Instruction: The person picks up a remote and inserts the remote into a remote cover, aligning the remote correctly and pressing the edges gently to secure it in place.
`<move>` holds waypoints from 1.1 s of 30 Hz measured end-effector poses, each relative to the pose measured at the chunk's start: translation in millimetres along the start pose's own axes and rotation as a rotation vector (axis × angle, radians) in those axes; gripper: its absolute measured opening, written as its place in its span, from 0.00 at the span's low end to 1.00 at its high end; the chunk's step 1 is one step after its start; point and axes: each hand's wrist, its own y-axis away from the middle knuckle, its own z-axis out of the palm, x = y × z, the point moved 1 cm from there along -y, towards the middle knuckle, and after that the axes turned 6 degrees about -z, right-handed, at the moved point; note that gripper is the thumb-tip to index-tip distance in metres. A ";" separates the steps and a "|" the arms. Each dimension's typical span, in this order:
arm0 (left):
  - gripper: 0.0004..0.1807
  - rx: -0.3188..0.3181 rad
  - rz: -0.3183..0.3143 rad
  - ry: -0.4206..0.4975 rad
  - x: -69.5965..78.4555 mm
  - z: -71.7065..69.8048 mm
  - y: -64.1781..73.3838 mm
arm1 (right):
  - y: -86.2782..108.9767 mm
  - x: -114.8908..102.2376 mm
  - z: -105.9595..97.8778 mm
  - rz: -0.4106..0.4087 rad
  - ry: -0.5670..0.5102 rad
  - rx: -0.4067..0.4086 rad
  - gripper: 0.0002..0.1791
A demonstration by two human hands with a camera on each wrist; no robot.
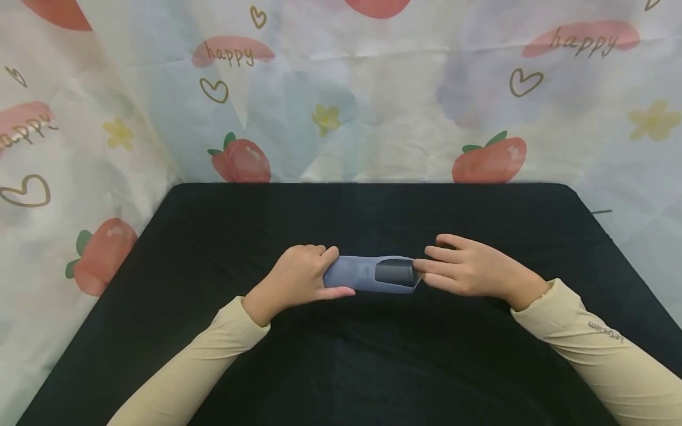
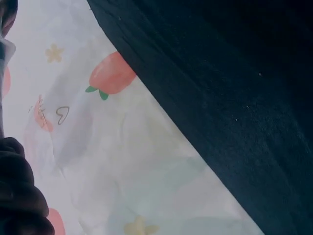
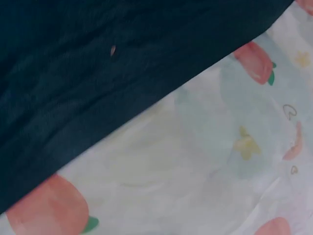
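Observation:
A long blue-grey device [image 1: 348, 272] with a glossy dark panel [image 1: 393, 272] towards its right end is held level above the black cloth. My left hand [image 1: 301, 275] grips the device's left end, with the thumb along the near side. At the opposite end, the fingertips of my right hand [image 1: 469, 269] pinch the tip, where a thin pale edge shows. The other right fingers are spread and bent. In the left wrist view, my left hand [image 2: 19, 191] appears dark at the left border, below a sliver of the device. The right wrist view shows neither hand nor device.
A black cloth [image 1: 341, 367] covers the table, whose far edge meets a hanging pale curtain [image 1: 383, 148] printed with strawberries, hearts and flowers. The curtain also runs along the left and right sides. Small specks lie on the cloth.

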 end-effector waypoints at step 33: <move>0.38 0.259 -0.099 -0.289 5.6 5.3 -4.4 | -20.6 -19.5 -3.3 0.756 -0.201 0.071 0.28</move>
